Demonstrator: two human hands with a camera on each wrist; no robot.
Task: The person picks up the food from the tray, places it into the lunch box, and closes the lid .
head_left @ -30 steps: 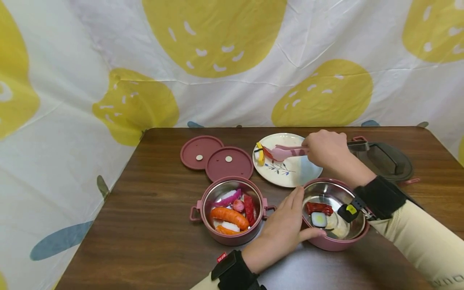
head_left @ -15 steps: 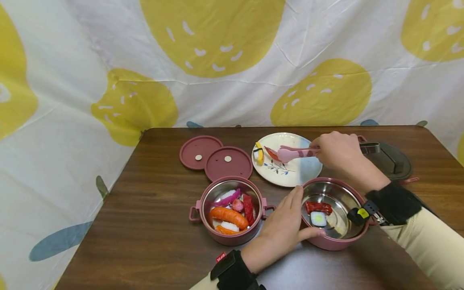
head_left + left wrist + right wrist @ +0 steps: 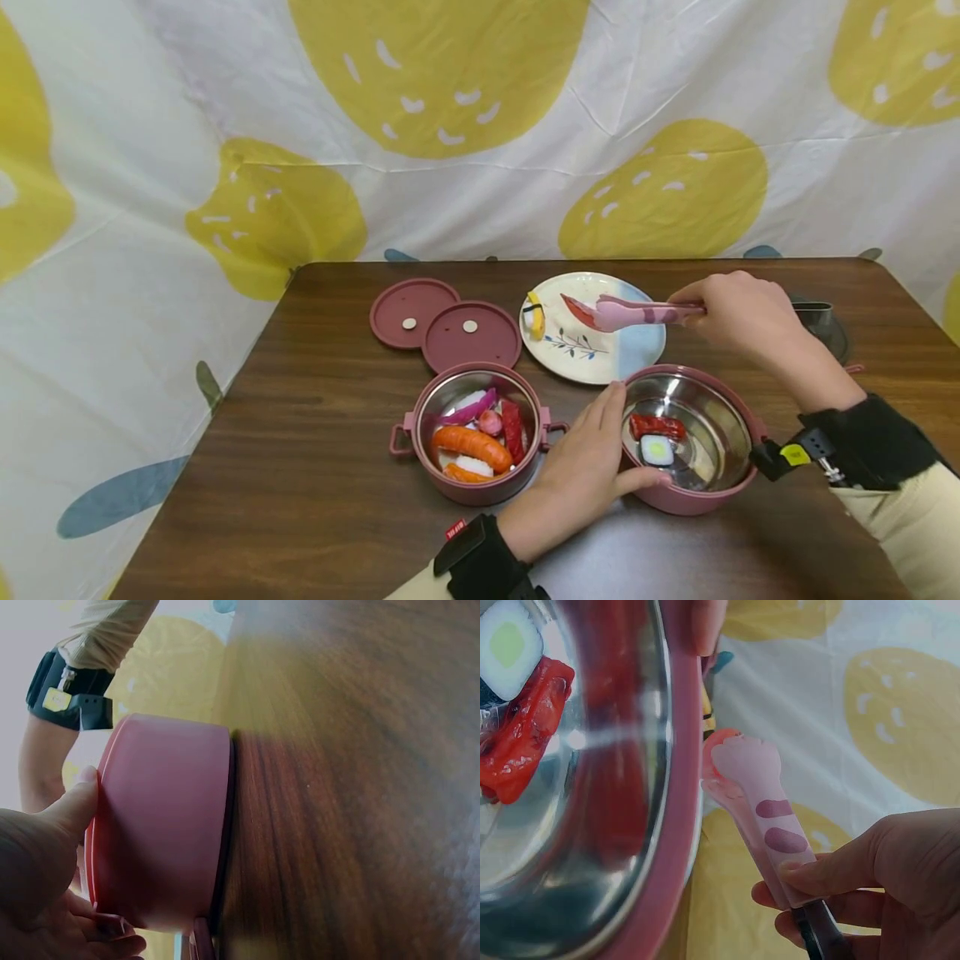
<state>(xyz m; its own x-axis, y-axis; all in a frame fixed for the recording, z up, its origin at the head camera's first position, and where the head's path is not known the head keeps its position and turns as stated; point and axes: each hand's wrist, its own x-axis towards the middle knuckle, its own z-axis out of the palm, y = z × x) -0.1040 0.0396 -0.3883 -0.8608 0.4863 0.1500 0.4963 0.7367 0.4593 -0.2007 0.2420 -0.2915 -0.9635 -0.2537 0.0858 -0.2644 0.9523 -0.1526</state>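
My right hand (image 3: pixel 746 312) grips pink paw-tipped tongs (image 3: pixel 637 315) with a metal loop end. Their tips pinch a pointed red food piece (image 3: pixel 577 312) over the plate (image 3: pixel 600 367), and thumb and fingers squeeze the arms in the right wrist view. My left hand (image 3: pixel 573 467) rests against the near-left side of the right pink pot (image 3: pixel 697 505), fingers straight along its rim and thumb across the front. Inside that pot lie a red glossy piece (image 3: pixel 657 427) and a white roll piece with a green centre (image 3: pixel 657 450). A yellow-topped sushi piece (image 3: pixel 535 317) sits on the plate's left edge.
Left of my left hand, another pink pot (image 3: pixel 480 495) with side handles holds several food pieces, including an orange shrimp-like one (image 3: pixel 474 447). Two maroon lids (image 3: pixel 405 300) overlap behind it. A dark lidded item (image 3: pixel 836 342) stands at back right, partly hidden by the right hand.
My right hand has moved right with the tongs, drawing the red piece away from the yellow-topped sushi. The left hand stays at the pot.
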